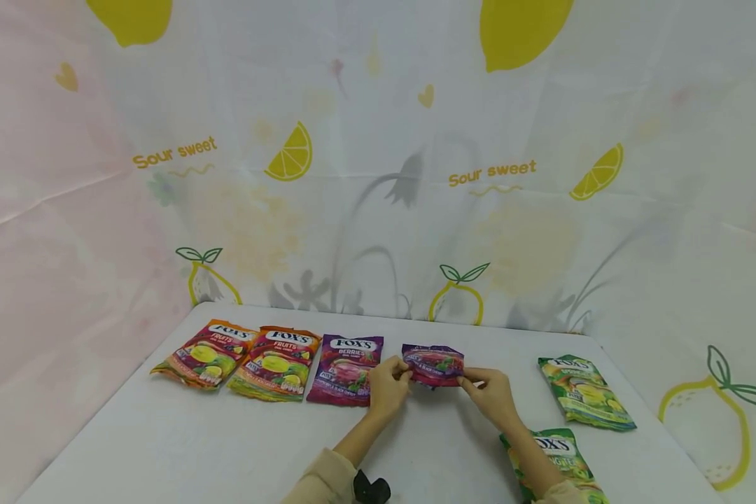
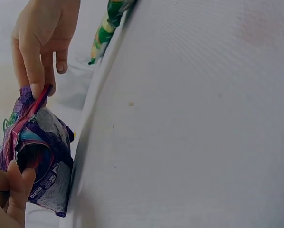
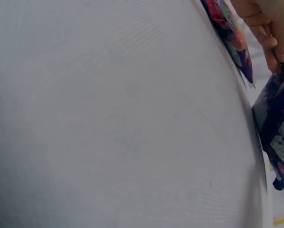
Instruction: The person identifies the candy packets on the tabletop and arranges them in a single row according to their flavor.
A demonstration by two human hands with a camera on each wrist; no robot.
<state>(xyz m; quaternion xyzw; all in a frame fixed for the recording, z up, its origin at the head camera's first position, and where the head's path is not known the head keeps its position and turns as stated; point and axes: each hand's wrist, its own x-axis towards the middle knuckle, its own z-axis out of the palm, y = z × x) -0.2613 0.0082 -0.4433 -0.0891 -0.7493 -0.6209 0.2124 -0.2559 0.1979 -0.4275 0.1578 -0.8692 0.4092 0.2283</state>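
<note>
A purple Fox's berries candy bag is held at the middle of the table, tilted with its near edge raised. My left hand pinches its near left corner between thumb and fingers. At the opposite corner, my right hand pinches the edge the same way. In the left wrist view the bag's dark underside shows, its edge between both hands. Another purple berries bag lies flat just left of the held one, partly behind my left hand.
Two orange Fox's fruits bags, the outer one and the inner one, lie in the row at left. On the right lie two green Fox's bags, one farther back and one under my right forearm. A printed cloth hangs behind the white table.
</note>
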